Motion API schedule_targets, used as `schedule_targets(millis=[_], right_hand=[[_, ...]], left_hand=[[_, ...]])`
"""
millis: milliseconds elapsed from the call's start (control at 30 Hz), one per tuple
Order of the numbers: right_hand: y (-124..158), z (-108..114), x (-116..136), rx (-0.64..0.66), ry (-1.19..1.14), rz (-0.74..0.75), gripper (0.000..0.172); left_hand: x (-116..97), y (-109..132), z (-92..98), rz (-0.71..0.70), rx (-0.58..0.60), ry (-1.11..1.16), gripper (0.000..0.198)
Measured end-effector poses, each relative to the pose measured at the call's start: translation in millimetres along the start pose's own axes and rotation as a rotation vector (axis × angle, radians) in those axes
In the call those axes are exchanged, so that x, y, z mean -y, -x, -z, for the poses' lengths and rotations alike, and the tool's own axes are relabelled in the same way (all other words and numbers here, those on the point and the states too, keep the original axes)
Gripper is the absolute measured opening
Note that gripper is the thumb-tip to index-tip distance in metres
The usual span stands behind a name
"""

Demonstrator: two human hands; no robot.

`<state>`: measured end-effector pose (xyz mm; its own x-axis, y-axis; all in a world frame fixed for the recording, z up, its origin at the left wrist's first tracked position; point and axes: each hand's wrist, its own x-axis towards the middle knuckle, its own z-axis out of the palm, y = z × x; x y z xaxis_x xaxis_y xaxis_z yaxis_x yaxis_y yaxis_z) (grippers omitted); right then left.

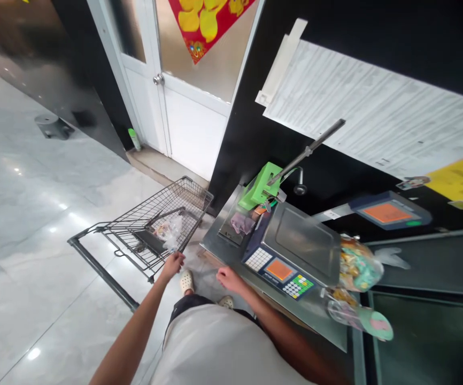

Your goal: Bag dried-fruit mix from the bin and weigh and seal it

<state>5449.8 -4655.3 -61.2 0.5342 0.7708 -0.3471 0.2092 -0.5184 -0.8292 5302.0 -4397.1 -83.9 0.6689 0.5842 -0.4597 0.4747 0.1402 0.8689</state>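
Note:
My left hand [172, 264] reaches out to the near rim of a wire shopping cart [151, 224] and its fingers curl down at a clear plastic bag [170, 231] lying in the cart. My right hand [229, 279] rests by the front edge of a steel counter [215, 243], fingers loosely bent, holding nothing I can see. On that counter stands a weighing scale [291, 251] with an orange display and keypad. Two tied bags of sweets [357, 264] lie to the right of the scale.
A green bag-sealing device [261, 184] with a long lever stands at the back of the counter. A white door [183, 101] is beyond the cart. Printed lists [376, 117] hang on the black wall. Glossy tile floor spreads to the left.

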Motion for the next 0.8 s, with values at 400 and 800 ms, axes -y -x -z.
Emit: schedule_targets(millis=[400, 800], right_hand=[[103.1, 32.1, -46.4, -0.271, -0.364, -0.311, 0.021], [245.9, 194.6, 42.7, -0.615, -1.283, 0.442, 0.108]], left_hand=[[-25.7, 68.2, -167.8, -0.100, 0.820, -0.421, 0.032], [-269.8, 138.1, -279.3, -0.085, 1.265, 0.451, 0.107]])
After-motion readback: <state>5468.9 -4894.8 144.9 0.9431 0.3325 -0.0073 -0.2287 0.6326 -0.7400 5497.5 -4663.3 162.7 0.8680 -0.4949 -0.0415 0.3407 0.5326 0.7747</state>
